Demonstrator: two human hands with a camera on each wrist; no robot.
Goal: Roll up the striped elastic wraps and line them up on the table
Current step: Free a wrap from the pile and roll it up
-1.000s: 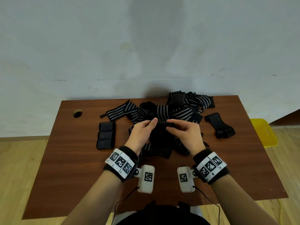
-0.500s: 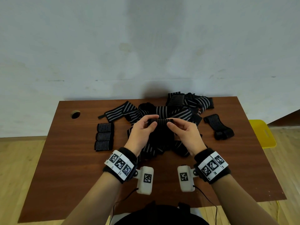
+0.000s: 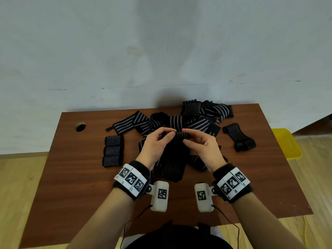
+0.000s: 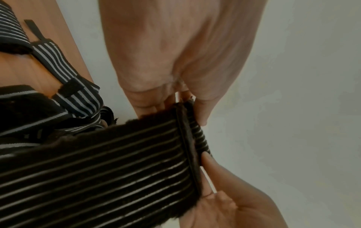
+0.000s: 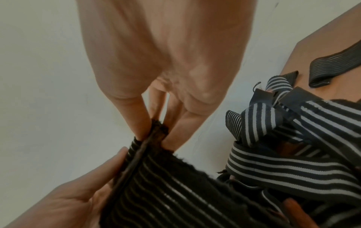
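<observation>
Both hands pinch one wrap (image 3: 180,136) by its rolled top edge — left hand (image 3: 155,146) at one end, right hand (image 3: 201,148) at the other; its tail hangs below the grip. Three rolls (image 3: 113,150) lie well left, the pile (image 3: 197,119) just beyond.

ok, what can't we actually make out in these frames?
- How many wraps are in the pile: head view, they overlap and the hands cover the middle.
- How many turns the wrap has: the fingers of the left hand and right hand cover its ends.
- The wrap's free end: cut off by wrist-view edges.
</observation>
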